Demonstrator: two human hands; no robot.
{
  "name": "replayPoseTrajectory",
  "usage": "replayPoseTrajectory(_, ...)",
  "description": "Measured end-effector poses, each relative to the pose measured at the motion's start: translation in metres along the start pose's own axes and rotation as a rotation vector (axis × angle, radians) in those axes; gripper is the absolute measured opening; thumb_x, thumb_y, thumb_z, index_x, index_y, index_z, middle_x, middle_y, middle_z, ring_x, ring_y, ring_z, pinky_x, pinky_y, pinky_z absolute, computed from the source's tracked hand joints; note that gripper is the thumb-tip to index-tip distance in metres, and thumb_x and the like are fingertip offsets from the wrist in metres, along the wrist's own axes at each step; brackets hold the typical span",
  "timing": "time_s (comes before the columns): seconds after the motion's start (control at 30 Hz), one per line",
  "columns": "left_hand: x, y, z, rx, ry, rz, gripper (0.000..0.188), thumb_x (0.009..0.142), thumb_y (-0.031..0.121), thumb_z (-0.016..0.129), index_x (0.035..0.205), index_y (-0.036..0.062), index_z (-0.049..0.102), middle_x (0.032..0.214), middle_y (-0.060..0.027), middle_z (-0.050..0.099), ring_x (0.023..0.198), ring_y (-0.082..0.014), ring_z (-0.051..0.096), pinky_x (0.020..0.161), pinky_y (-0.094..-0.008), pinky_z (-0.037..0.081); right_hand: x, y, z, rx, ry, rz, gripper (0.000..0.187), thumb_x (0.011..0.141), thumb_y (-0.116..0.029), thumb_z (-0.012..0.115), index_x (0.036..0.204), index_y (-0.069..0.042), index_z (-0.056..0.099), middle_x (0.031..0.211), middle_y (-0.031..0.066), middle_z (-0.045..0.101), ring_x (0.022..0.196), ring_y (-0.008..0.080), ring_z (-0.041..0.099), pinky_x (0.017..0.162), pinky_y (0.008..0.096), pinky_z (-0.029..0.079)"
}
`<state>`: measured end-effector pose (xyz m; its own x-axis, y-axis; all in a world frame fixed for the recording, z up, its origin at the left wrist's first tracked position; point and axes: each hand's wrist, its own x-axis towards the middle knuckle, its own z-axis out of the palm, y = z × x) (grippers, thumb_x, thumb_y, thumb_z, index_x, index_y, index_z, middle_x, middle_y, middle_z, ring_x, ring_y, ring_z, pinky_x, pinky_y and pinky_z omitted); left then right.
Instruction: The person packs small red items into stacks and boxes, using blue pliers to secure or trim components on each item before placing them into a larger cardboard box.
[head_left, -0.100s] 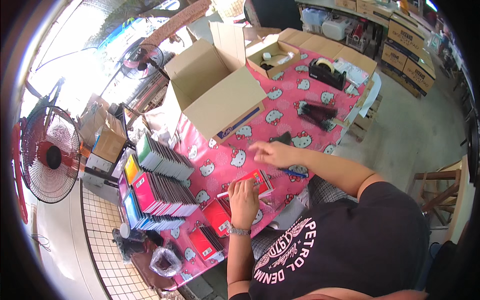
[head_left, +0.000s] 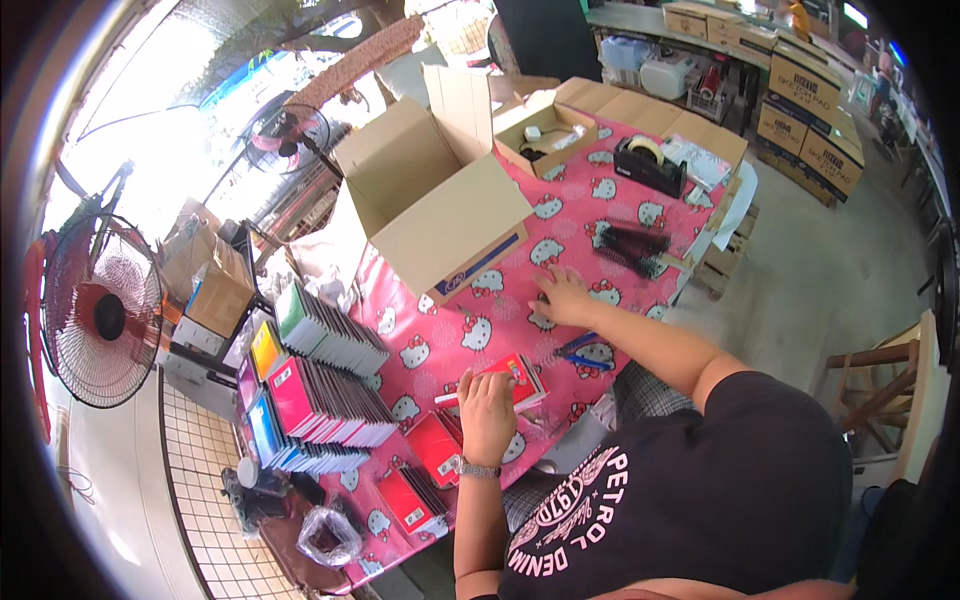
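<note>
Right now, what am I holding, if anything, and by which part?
Your left hand grips the red booklet by its near left edge. Your right hand rests flat on the pink tablecloth, holding nothing.

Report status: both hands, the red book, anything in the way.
Left hand on red book, grip unclear. Right hand flat on pink tablecloth, holding nothing. Open cardboard box close ahead.

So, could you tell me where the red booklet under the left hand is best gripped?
Probably by its free right edge, coming from the right: the red booklet lies flat on the pink tablecloth, and the left hand already covers its left end.
</note>
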<state>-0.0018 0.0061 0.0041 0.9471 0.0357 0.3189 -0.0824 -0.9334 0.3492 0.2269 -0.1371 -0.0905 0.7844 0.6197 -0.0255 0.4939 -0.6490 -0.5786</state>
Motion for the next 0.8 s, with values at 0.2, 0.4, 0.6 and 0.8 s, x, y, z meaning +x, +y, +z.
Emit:
replayPoseTrajectory(0.2, -0.002, 0.021, 0.011, 0.288, 0.188, -0.208, 0.032, 0.094, 0.038, 0.062, 0.111, 0.0111, 0.060, 0.131, -0.0090, 0.057, 0.139, -0.0349, 0.038, 0.107, -0.0757, 0.008, -0.018, 0.055, 0.048, -0.476, 0.263, 0.049, 0.066, 0.088, -0.048, 0.063, 0.146, -0.024, 0.043, 0.145, 0.0238, 0.040, 0.130, 0.0567, 0.036, 0.102, 0.0673, 0.034)
replayPoseTrajectory(0.4, 0.002, 0.012, 0.015, 0.189, 0.126, -0.200, 0.038, 0.083, 0.040, 0.073, 0.107, 0.0128, 0.064, 0.108, -0.0054, 0.060, 0.112, -0.0292, 0.052, 0.104, -0.0681, 0.025, 0.004, 0.009, -0.041, 0.732, -0.555, -0.037, 0.055, 0.094, -0.034, 0.059, 0.142, -0.009, 0.050, 0.123, 0.0118, 0.062, 0.116, 0.0232, 0.057, 0.101, 0.0391, 0.045)
replayPoseTrajectory(0.6, 0.015, 0.021, 0.018, 0.101, 0.170, -0.164, 0.038, 0.077, 0.043, 0.078, 0.100, 0.0145, 0.066, 0.101, -0.0031, 0.062, 0.107, -0.0272, 0.055, 0.099, -0.0662, 0.029, -0.042, -0.046, -0.103, 0.717, -0.889, -0.277, 0.052, 0.098, -0.023, 0.055, 0.142, 0.005, 0.046, 0.132, 0.0127, 0.060, 0.117, 0.0177, 0.056, 0.101, 0.0334, 0.043)
replayPoseTrajectory(0.8, 0.016, 0.022, 0.019, 0.120, 0.138, -0.192, 0.043, 0.074, 0.042, 0.080, 0.101, 0.0117, 0.066, 0.103, -0.0056, 0.062, 0.110, -0.0291, 0.055, 0.100, -0.0654, 0.027, -0.041, -0.043, -0.103, 0.857, -0.882, -0.397, 0.048, 0.096, -0.024, 0.060, 0.137, 0.001, 0.055, 0.127, 0.0103, 0.064, 0.112, 0.0169, 0.058, 0.098, 0.0328, 0.045)
